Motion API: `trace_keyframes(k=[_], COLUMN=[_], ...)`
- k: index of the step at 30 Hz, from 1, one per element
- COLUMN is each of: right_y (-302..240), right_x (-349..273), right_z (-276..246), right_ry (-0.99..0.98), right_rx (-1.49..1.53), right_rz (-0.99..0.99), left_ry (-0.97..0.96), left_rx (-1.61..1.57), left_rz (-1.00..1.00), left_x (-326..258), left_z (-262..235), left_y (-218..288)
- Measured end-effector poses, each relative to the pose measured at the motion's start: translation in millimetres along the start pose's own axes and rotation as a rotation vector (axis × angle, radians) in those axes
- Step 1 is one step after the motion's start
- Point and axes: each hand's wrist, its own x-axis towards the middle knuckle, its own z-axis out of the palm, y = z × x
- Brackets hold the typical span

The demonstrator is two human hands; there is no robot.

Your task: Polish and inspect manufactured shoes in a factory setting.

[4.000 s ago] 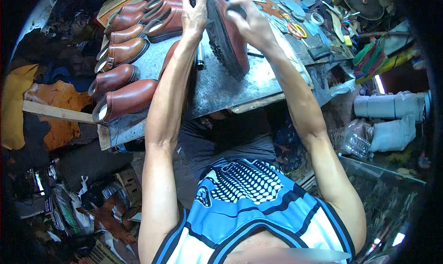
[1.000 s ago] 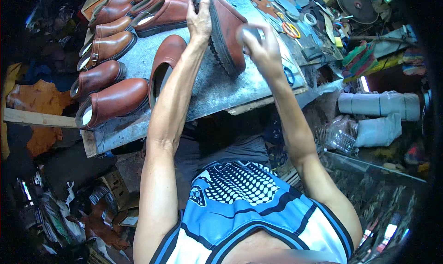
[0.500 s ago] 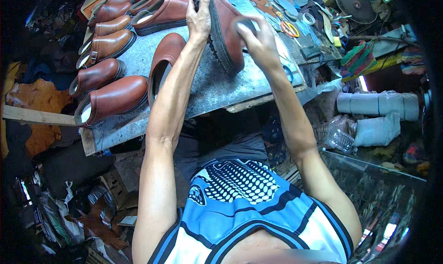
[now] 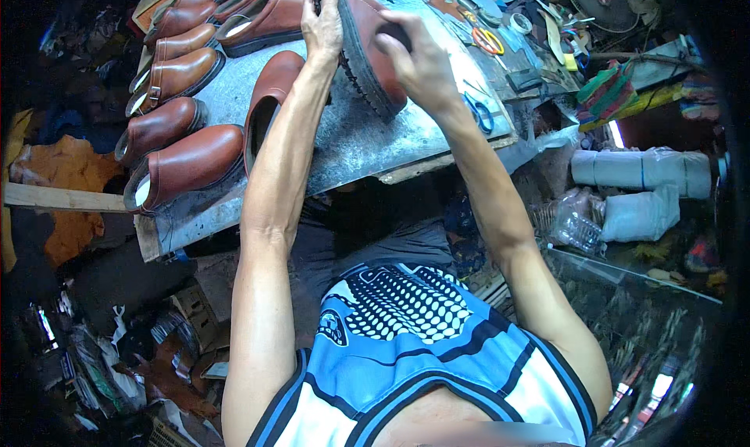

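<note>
1. Head view, the only one: left hand rests flat on the heel end of a brown leather shoe with a black treaded rubber sole, fingers straight and nearly together, steadying it rather than wrapping it.
2. Right hand is curled over the upper of the same shoe, fingers bent round the leather; whether there is anything else inside that grip cannot be told.
3. The shoe stands tilted on its side between the two hands, sole toward the left fingers, on a grey metal-topped workbench.
4. Shoe count: one held, plus one brown leather clog-style shoe lying just under the left forearm.
5. Left of the left fingers, a row of brown leather shoes; about six show, the far ones partly cut off by the rim.
6. Just beyond the right wrist, one pair of blue-handled scissors; farther out from the right fingers, one pair of orange-handled scissors.
7. Containers: none seen on the bench. Well right of the right arm, two white rolled bundles and one clear crumpled plastic bottle, contents not readable.
</note>
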Motion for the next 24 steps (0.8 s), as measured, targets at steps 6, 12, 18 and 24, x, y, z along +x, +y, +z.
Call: trace_keyframes(k=[6, 12, 18, 24], right_y=[11, 9, 9, 5], right_x=[-61, -15, -65, -7], right_z=[-20, -3, -16, 2], right_ry=[-0.083, -0.013, -0.145, -0.064], right_rx=[-0.034, -0.008, -0.011, -0.022], right_rz=[0.014, -0.056, 0.031, 0.032], left_ry=[0.001, -0.036, 0.003, -0.014], left_rx=[-0.011, -0.031, 0.036, 0.110], left_rz=[-0.026, -0.019, -0.059, -0.056], left_x=[-12, -5, -6, 2], left_z=[21, 6, 7, -2], left_y=[16, 9, 7, 6])
